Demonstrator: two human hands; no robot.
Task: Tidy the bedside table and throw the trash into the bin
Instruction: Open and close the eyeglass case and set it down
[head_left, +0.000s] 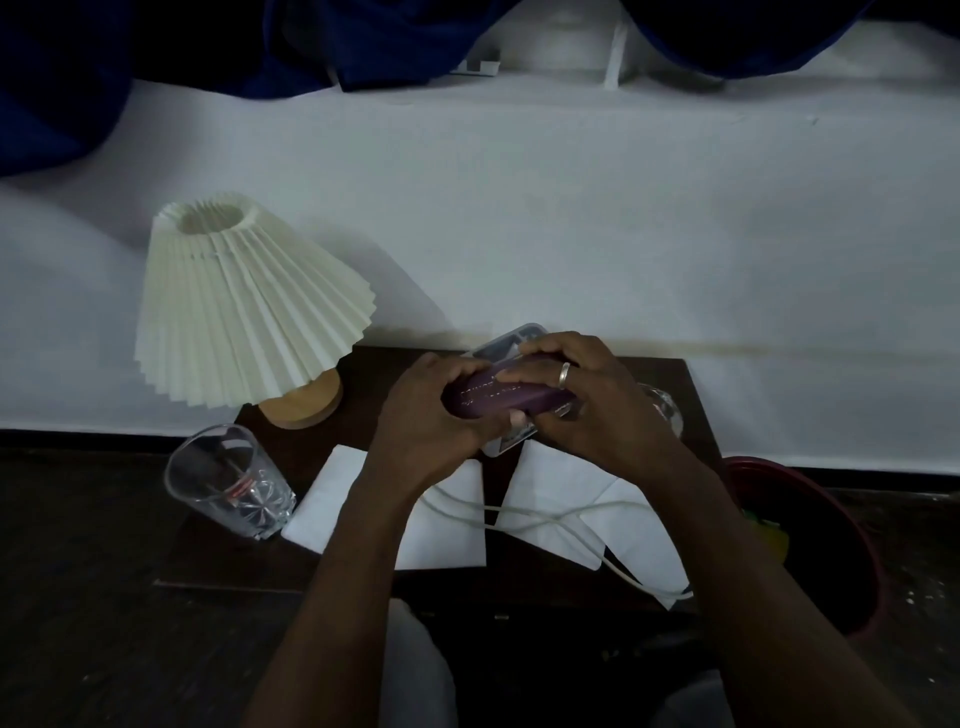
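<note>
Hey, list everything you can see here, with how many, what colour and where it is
Pleated cream lamp with wooden base: one, cream and tan, back left of table.
Clear drinking glass: one, transparent, front left table edge.
Second clear glass: one, transparent, right side, mostly hidden behind right hand.
White paper napkins: at least two, white, spread on table front.
White cable: one, white, lying across napkins.
Clear plastic box: one, transparent, under the hands.
Purple oblong case: one, purple, held above table.
Dark wooden bedside table: one, dark brown, centre.
Red bin: one, red, right of table.
White bed sheet: one, behind table.
Left hand: on the case.
Right hand: ringed, on the case.
</note>
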